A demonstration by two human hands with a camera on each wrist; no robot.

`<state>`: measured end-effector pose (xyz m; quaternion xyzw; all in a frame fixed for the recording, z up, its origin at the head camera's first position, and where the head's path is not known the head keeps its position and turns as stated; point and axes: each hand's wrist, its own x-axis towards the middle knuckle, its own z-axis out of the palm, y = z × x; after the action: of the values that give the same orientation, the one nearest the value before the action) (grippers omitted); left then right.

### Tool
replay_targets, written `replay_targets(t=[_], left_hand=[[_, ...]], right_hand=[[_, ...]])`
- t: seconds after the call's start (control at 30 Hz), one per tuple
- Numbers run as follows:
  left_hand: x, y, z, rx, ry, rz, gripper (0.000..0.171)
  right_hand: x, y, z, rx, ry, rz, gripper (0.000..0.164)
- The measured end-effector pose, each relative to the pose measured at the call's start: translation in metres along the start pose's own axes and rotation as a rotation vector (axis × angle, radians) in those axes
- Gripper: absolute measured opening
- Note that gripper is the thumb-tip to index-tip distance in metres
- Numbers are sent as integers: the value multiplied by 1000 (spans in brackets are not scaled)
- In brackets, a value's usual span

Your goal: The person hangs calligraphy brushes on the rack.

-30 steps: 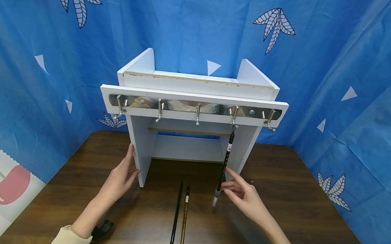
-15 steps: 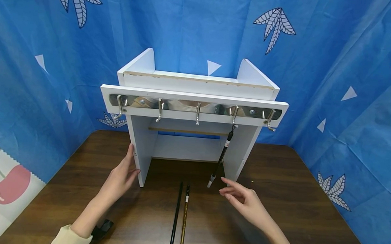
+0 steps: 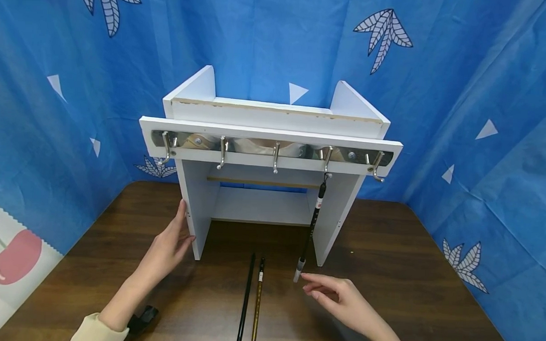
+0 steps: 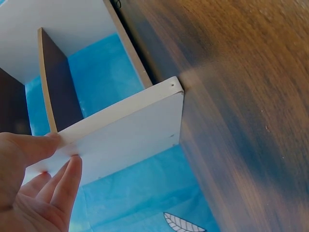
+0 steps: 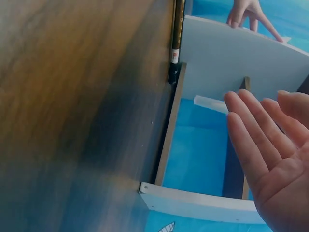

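A black calligraphy brush [image 3: 315, 217] with a pale capped tip hangs by its loop from the second hook from the right on the white hook rack [image 3: 270, 130]. It slants slightly, its lower end to the left. My right hand [image 3: 336, 298] is beside that end, fingers extended and holding nothing; the palm [image 5: 285, 188] faces the right wrist camera. On the other side, my left hand [image 3: 166, 247] holds the front edge of the left side panel [image 3: 195, 208], thumb [image 4: 36, 145] on the edge and fingertips on the outer face.
Two more brushes lie on the brown table [image 3: 386, 275] in front of the rack: a dark one [image 3: 246, 300] and a gold-brown one [image 3: 257, 305]. A small black object [image 3: 143, 319] is by the left wrist. Blue curtain [image 3: 277, 35] surrounds the table's back and sides.
The hanging brush has swung back away from the right hand, then forward again. My right hand has drawn down and toward me, off the brush. My left hand stays on the panel.
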<state>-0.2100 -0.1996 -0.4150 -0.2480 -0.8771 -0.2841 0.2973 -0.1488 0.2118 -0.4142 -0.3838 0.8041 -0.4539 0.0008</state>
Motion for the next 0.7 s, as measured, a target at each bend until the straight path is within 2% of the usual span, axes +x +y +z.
replay_targets(t=[0.27,0.43,0.7], left_hand=[[0,-1,0,1,3,4,110],[0,-1,1,4,8,7,110],[0,0,0,-1,5,7,109]], right_hand=[[1,-6,11,52,-188,94,35],[3,-8,22,52,-231,102,35],[7,-9,34,42,-268,166,39]])
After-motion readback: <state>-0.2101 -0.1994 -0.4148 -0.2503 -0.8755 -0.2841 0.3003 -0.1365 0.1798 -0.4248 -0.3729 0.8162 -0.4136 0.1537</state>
